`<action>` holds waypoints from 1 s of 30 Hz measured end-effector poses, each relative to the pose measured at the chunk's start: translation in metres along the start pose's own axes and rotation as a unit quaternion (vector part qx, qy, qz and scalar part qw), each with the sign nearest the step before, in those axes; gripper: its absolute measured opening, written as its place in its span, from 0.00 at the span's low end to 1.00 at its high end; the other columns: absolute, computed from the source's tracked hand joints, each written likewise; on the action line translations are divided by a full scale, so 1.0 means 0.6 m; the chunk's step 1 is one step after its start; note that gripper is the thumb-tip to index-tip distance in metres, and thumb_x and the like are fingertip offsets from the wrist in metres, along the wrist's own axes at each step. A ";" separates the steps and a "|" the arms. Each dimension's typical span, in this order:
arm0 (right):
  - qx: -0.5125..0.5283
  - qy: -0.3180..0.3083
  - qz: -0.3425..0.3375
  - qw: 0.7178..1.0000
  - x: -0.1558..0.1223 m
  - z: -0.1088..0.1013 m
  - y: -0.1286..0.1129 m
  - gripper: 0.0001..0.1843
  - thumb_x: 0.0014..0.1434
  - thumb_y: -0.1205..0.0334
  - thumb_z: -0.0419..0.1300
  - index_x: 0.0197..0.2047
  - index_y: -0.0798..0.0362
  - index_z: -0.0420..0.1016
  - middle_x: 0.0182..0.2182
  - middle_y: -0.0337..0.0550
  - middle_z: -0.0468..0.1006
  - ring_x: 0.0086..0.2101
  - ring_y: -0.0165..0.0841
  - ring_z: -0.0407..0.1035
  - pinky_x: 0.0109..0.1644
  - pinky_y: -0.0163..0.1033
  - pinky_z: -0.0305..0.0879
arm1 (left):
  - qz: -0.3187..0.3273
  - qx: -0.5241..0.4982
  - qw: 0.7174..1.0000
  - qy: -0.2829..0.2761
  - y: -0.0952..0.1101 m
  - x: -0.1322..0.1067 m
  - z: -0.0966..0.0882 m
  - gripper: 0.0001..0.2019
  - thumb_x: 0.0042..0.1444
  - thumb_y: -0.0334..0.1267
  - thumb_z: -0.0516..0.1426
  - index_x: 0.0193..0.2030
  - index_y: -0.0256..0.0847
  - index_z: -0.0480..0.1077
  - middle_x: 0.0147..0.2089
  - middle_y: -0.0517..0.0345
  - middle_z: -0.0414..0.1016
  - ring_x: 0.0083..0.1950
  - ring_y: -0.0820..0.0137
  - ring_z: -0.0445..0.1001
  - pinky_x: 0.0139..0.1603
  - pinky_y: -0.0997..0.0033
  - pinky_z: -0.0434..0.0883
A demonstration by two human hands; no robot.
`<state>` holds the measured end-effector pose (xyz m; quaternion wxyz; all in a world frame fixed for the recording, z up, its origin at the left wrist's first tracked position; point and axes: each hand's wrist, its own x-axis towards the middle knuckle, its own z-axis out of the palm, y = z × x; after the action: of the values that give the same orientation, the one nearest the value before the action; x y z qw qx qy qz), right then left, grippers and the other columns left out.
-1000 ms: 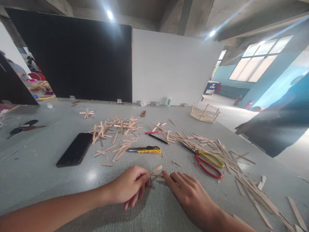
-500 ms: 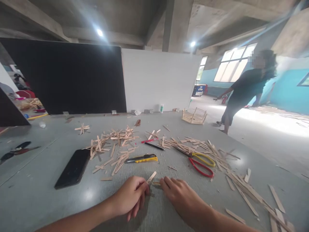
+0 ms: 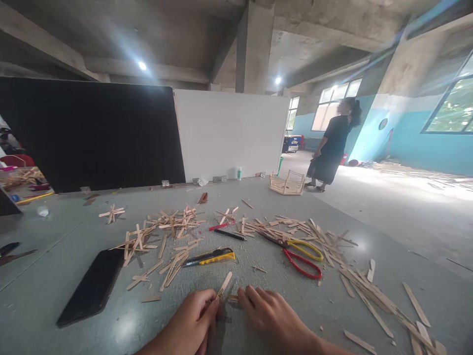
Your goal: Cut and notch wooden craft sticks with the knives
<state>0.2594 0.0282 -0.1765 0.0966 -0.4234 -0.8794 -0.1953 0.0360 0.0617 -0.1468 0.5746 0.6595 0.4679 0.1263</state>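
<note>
Between the thumb and fingers of my left hand [image 3: 197,315], a wooden craft stick [image 3: 225,283] is pinched, its rounded end pointing up and away. My right hand [image 3: 271,310] lies close by on the right, fingers curled and pressed together over a short wooden stick piece [image 3: 232,298] whose end sticks out toward the left hand. The fingers hide the rest of that piece. Just beyond the hands lies a yellow and black utility knife [image 3: 210,256]. Scissors with red and yellow handles [image 3: 303,265] rest to the right, their blades among loose sticks.
A black phone [image 3: 92,286] lies at left, beside piles of craft sticks [image 3: 177,222]. A black pen [image 3: 229,234] lies mid-table. Farther back stand a small glue bottle [image 3: 239,173] and a stick-built frame [image 3: 286,183]. Someone in dark clothes [image 3: 332,143] stands beyond the table.
The view has turned slightly right and tilted up, so table items appear farther left. The person beyond the table has moved farther off. Both hands keep their stick pieces.
</note>
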 end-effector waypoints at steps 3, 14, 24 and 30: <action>0.012 -0.002 -0.004 1.000 0.001 -0.007 -0.001 0.18 0.57 0.77 0.66 0.49 0.57 0.69 0.37 0.42 0.80 0.31 0.34 0.77 0.30 0.39 0.68 | 0.001 0.005 1.000 0.004 0.003 -0.003 0.000 0.34 0.56 0.78 0.46 0.35 0.43 0.61 0.18 0.71 0.60 0.12 0.79 0.57 0.09 0.86 0.50; 0.034 -0.013 -0.008 0.999 0.002 -0.037 0.000 0.14 0.60 0.78 0.62 0.48 0.58 0.70 0.35 0.43 0.79 0.29 0.35 0.75 0.30 0.39 0.67 | 0.014 -0.015 1.000 -0.013 0.013 -0.018 -0.009 0.26 0.68 0.59 0.50 0.60 0.41 0.63 0.23 0.70 0.65 0.13 0.78 0.60 0.06 0.86 0.57; 0.049 -0.004 -0.008 0.999 0.003 -0.035 0.006 0.16 0.61 0.81 0.56 0.50 0.55 0.67 0.35 0.41 0.79 0.29 0.34 0.75 0.29 0.38 0.66 | 0.029 -0.017 0.999 -0.022 0.012 -0.014 -0.008 0.23 0.72 0.52 0.48 0.64 0.41 0.63 0.22 0.70 0.64 0.12 0.77 0.61 0.06 0.86 0.58; 0.060 -0.005 -0.005 0.998 0.000 -0.035 0.007 0.15 0.62 0.79 0.57 0.49 0.56 0.68 0.35 0.41 0.79 0.29 0.35 0.75 0.30 0.39 0.67 | 0.024 -0.023 0.999 -0.024 0.013 -0.016 -0.008 0.24 0.71 0.55 0.49 0.64 0.41 0.64 0.23 0.69 0.65 0.13 0.77 0.61 0.06 0.86 0.59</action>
<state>0.2631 0.0217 -0.1565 0.1162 -0.4137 -0.8920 -0.1401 0.0312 0.0585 -0.1351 0.5974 0.6601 0.4349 0.1348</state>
